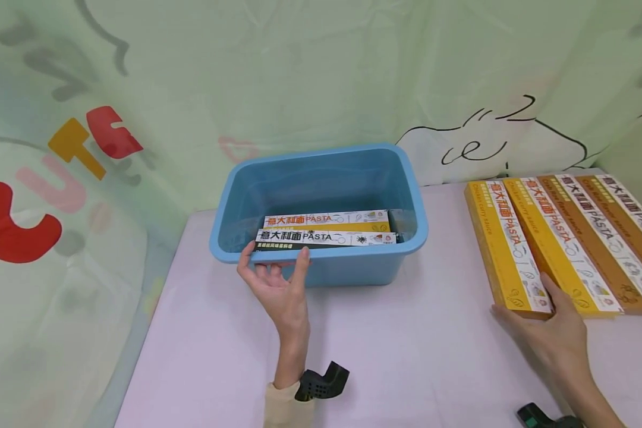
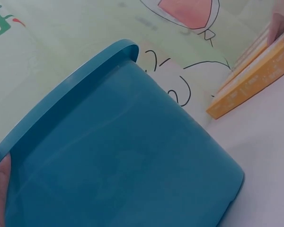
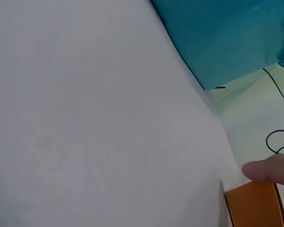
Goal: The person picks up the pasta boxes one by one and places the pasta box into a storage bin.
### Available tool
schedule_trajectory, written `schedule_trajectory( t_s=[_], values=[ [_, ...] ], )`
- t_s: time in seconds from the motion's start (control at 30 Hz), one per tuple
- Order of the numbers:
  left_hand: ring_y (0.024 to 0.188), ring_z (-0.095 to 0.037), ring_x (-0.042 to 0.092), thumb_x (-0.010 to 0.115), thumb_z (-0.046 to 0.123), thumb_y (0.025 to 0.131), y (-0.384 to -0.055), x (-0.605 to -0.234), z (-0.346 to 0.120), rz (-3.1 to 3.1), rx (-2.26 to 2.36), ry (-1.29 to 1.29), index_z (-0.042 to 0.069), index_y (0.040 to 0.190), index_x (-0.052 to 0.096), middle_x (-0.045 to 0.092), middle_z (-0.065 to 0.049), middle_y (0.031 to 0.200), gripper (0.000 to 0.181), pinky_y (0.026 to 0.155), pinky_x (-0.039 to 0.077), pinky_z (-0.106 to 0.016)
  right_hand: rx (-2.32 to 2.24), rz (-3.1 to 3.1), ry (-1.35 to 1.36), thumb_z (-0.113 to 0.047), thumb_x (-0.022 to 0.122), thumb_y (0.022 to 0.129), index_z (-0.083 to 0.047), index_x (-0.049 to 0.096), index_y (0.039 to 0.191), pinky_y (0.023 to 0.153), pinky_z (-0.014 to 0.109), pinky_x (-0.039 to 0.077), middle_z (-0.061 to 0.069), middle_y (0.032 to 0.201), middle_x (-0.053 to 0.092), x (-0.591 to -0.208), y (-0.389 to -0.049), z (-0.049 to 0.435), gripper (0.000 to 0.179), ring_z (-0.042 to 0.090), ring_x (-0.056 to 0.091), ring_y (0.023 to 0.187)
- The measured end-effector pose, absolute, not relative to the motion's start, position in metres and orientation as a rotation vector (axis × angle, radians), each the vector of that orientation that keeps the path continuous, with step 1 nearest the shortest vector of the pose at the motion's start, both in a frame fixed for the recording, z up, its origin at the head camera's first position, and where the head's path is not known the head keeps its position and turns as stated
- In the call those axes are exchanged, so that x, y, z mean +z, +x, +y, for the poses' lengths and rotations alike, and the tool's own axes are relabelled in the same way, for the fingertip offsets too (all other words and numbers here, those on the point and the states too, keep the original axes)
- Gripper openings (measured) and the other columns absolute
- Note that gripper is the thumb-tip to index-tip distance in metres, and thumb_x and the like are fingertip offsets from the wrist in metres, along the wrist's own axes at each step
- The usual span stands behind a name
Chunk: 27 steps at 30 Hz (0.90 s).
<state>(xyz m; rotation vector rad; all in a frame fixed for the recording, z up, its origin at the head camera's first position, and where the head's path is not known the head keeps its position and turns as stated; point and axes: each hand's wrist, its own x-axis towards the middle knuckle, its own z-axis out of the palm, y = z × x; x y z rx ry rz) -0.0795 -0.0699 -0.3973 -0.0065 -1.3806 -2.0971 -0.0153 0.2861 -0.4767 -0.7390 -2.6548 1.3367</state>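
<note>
My left hand (image 1: 279, 297) grips the near rim of a blue plastic tub (image 1: 321, 270), with its thumb and a fingertip over the edge. Inside the tub lie two pasta boxes: a yellow one (image 1: 326, 223) behind and a dark green and white one (image 1: 326, 239) in front. My right hand (image 1: 553, 333) holds the near end of the leftmost yellow pasta box (image 1: 505, 255), thumb at its left side and fingers in the gap on its right. In the right wrist view, a digit (image 3: 272, 170) rests along the edge of that box's orange end.
Right of the held box lie another yellow pasta box (image 1: 562, 249) and two brown ones (image 1: 604, 249), side by side on the white-covered table (image 1: 374, 356). A printed green curtain (image 1: 321, 71) hangs behind the tub and along the left.
</note>
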Motion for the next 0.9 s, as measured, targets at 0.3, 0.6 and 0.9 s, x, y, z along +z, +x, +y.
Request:
schedule_trajectory(
  t_s=[0.3, 0.6, 0.9],
  values=[
    [0.124, -0.059, 0.046, 0.076, -0.009, 0.086, -0.081, -0.397, -0.070, -1.377, -2.102, -0.006, -0.002, 0.150, 0.019, 0.042, -0.022, 0.152, 0.086, 0.087, 0.063, -0.032, 1.360, -2.712, -0.758, -0.030, 0.074, 0.096, -0.007, 0.000, 0.167, 0.118, 0.074, 0.022, 0.035, 0.167, 0.007, -0.476, -0.021, 0.291, 0.106, 0.059, 0.019, 0.145],
    [0.124, -0.058, 0.048, 0.076, -0.010, 0.086, -0.080, -0.396, -0.070, -1.377, -2.090, -0.010, -0.001, 0.150, 0.021, 0.041, -0.023, 0.153, 0.085, 0.086, 0.063, -0.033, 1.351, -2.663, -0.792, -0.042, 0.082, 0.090, -0.009, 0.004, 0.168, 0.120, 0.071, 0.023, 0.030, 0.170, 0.010, -0.478, -0.030, 0.287, 0.116, 0.054, 0.019, 0.150],
    [0.113, -0.051, 0.052, 0.077, -0.008, 0.086, -0.080, -0.396, -0.070, -1.401, -2.082, 0.014, 0.002, 0.149, 0.023, 0.045, -0.020, 0.149, 0.083, 0.081, 0.064, -0.031, 1.254, -2.664, -0.745, -0.041, 0.087, 0.085, -0.004, 0.007, 0.167, 0.119, 0.071, 0.026, 0.033, 0.167, 0.018, -0.481, -0.037, 0.285, 0.121, 0.055, 0.027, 0.144]
  ],
)
